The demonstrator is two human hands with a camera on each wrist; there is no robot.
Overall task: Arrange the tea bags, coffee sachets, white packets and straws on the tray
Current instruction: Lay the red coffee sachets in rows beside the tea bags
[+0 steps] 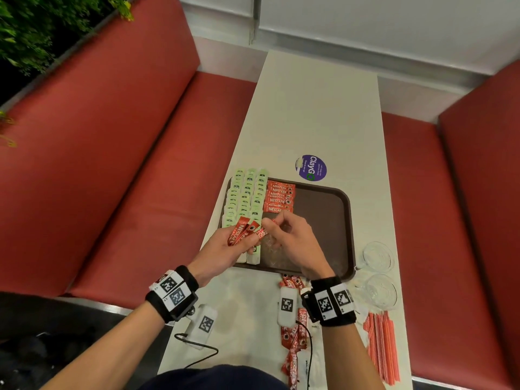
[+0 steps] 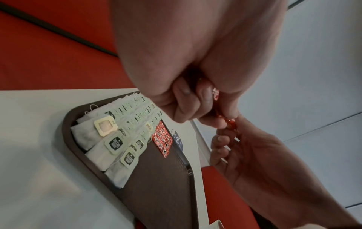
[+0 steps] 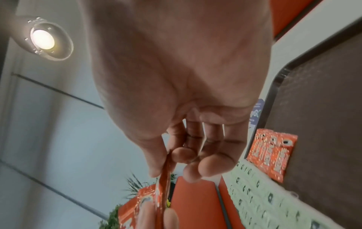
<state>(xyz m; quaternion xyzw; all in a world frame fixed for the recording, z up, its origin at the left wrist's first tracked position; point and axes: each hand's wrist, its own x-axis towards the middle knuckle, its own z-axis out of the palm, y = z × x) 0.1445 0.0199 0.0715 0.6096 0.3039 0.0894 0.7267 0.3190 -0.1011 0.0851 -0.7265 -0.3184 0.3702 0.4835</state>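
The brown tray [image 1: 323, 198] holds rows of green tea bags [image 1: 247, 192] along its left side. A short stack of red coffee sachets [image 1: 280, 197] lies beside them. Over the tray's near left corner my left hand [image 1: 250, 240] grips a bunch of red sachets [image 1: 242, 232]. My right hand [image 1: 270, 223] pinches the end of one sachet of that bunch between thumb and forefinger. The right wrist view shows that pinched sachet [image 3: 165, 175] edge-on. In the left wrist view both hands, left [image 2: 195, 108] and right [image 2: 245, 147], meet on the sachets [image 2: 228, 120].
More loose sachets [image 1: 292, 339] with white packets under them lie on the table near me. Red straws [image 1: 381, 344] lie at the near right. Two glass cups [image 1: 378, 256] stand right of the tray. Two white tagged boxes [image 1: 287, 305] with cables sit close by. Red benches flank the table.
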